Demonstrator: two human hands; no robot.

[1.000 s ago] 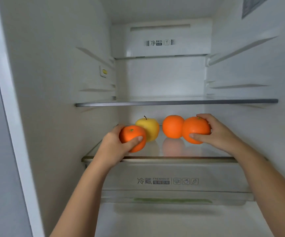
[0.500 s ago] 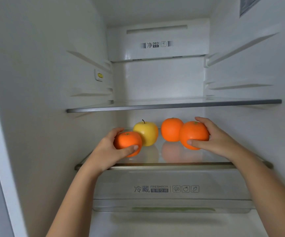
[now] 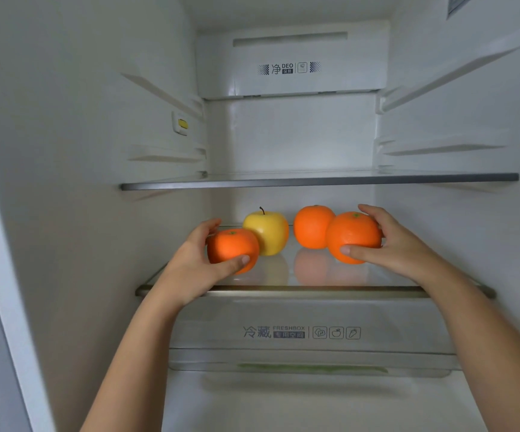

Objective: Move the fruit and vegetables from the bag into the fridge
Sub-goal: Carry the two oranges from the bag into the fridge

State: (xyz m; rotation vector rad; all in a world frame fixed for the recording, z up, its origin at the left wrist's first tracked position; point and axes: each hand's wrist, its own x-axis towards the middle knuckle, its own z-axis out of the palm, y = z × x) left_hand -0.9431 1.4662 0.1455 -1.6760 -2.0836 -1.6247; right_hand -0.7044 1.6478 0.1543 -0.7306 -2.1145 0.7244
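Observation:
Inside the open fridge, my left hand (image 3: 194, 263) grips an orange (image 3: 230, 247) just above the front left of the lower glass shelf (image 3: 283, 289). My right hand (image 3: 389, 244) grips a second orange (image 3: 353, 236) over the right side of the same shelf. Between them a yellow apple (image 3: 266, 230) stands on the shelf, touching the left orange. A third orange (image 3: 311, 226) sits behind and left of the right one, touching it. The bag is out of view.
An upper glass shelf (image 3: 314, 179) spans the fridge above the fruit with nothing on it. Under the lower shelf is a transparent crisper drawer (image 3: 302, 333) with printed icons. White fridge walls close in on the left and right.
Both hands with their oranges have shifted slightly and lowered toward the shelf. The camera has moved closer to the fridge. The apple and the back orange have not moved.

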